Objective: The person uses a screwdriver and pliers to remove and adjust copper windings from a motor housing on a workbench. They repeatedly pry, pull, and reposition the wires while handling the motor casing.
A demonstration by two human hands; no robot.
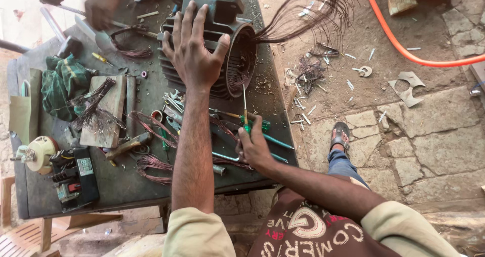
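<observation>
The left hand (pixel 194 52) lies flat, fingers spread apart, on top of the ribbed motor housing (pixel 222 30), which rests on its side at the far end of the dark workbench (pixel 121 186) with a bundle of copper wire (pixel 308 14) fanning out of its open end toward the ground. The right hand (pixel 254 147), nearer the bench's front edge, has its fingers clamped on a green-handled screwdriver (pixel 245 110) held upright, its thin shaft pointing toward the housing's open rim. Loose wire coils (pixel 151 163), hand tools and a green cloth (pixel 63 85) lie scattered about them.
</observation>
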